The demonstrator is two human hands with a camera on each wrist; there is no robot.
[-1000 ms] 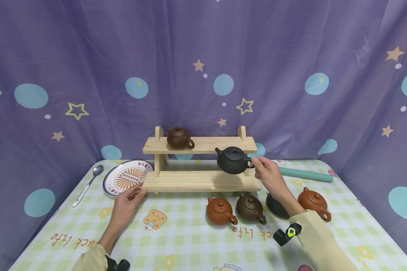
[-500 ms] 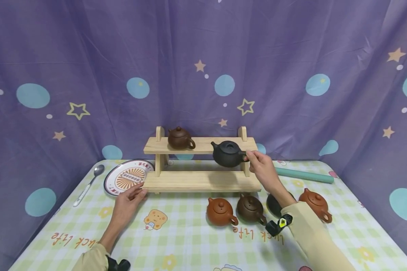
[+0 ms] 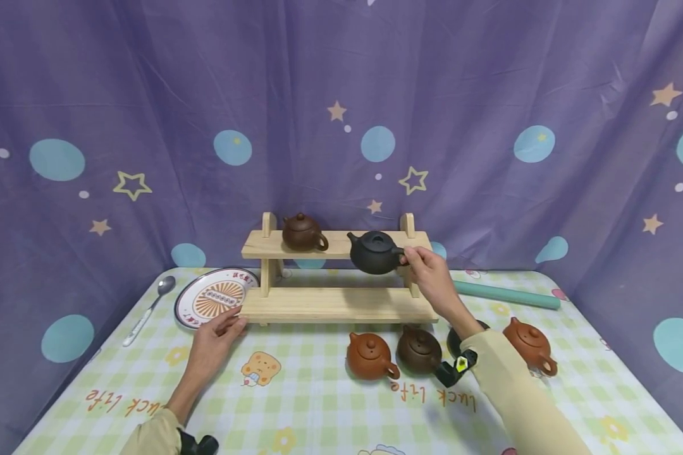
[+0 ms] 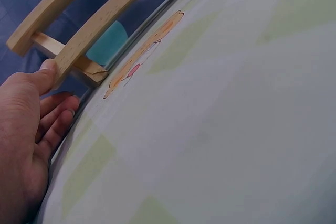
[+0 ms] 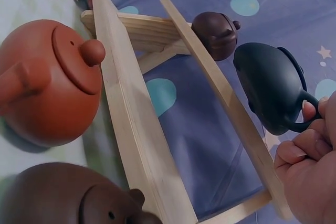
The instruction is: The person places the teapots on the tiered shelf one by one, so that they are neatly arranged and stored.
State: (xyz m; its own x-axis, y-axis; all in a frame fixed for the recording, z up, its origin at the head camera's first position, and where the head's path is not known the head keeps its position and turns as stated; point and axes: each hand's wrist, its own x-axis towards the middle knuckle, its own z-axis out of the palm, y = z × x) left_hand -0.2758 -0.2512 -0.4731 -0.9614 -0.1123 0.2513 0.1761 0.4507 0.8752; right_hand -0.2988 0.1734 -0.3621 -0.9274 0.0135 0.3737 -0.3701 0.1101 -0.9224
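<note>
My right hand [image 3: 429, 275] pinches the handle of a black teapot [image 3: 374, 253], which hangs in the air in front of the upper board's right half. In the right wrist view the black teapot [image 5: 270, 85] looks apart from the board. My left hand [image 3: 213, 344] holds the left end of the lower board of a two-tier wooden shelf [image 3: 336, 304]; its thumb [image 4: 44, 74] presses on the board end, fingers lower down. At the upper left of the shelf sits a dark brown teapot [image 3: 303, 232].
Before the shelf stand an orange-red teapot [image 3: 369, 357], a dark brown teapot [image 3: 418, 351] and a black item [image 3: 455, 341] partly behind my right arm. Another orange-red teapot [image 3: 530, 346] is farther right. A plate [image 3: 205, 294], a spoon [image 3: 148, 313] and a green rod [image 3: 509, 295] lie around.
My right hand has carried the black teapot left and slightly up, from beside the shelf's right end to before the upper board. The left hand stays at the lower board's end.
</note>
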